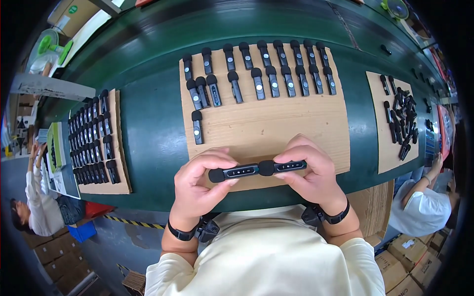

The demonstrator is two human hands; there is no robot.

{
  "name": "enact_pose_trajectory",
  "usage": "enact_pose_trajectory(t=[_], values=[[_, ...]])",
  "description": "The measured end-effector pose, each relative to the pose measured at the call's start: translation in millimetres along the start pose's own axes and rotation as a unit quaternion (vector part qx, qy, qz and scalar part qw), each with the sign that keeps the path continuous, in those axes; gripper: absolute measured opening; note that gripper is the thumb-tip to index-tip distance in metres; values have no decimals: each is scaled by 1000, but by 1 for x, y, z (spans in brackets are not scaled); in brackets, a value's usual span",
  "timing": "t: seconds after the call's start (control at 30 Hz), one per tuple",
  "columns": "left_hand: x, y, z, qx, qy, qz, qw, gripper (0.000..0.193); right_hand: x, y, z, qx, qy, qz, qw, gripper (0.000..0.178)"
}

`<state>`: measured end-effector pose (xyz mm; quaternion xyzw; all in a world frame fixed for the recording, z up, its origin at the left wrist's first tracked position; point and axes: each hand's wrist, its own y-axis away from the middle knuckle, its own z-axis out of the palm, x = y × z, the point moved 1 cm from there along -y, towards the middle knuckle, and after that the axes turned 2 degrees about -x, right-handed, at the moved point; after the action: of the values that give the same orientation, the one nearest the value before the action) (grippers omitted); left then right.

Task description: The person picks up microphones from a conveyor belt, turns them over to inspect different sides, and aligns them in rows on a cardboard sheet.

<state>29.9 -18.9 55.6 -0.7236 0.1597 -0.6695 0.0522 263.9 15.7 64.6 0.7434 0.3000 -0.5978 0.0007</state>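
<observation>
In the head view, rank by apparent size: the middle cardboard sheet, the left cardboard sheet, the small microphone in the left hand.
1. Middle cardboard sheet, largest.
2. Left cardboard sheet, though fisheye bending at the rim may shrink it.
3. Small microphone in the left hand, smallest.

The far ends of both small black microphones (233, 173) (282, 167) vanish under the fingers of the left hand (198, 186) and right hand (311, 173). At the frame's right, the heap of black parts (402, 121) is too small to sort. The green fan (395, 7) at the upper right is cut by the top edge
</observation>
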Motion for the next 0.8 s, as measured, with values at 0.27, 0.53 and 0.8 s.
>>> enact_pose_trajectory(t=[0.27,0.53,0.8], values=[[2,1,-2,1,-3,10,1000,25,-1,-1,4,-3,10,-16,1000,29],[5,1,1,14,-14,19,1000,24,-6,0,1,-11,-1,-9,1000,25],[11,-4,7,-1,-86,59,995,29,-4,9,9,57,-106,-14,993,26]])
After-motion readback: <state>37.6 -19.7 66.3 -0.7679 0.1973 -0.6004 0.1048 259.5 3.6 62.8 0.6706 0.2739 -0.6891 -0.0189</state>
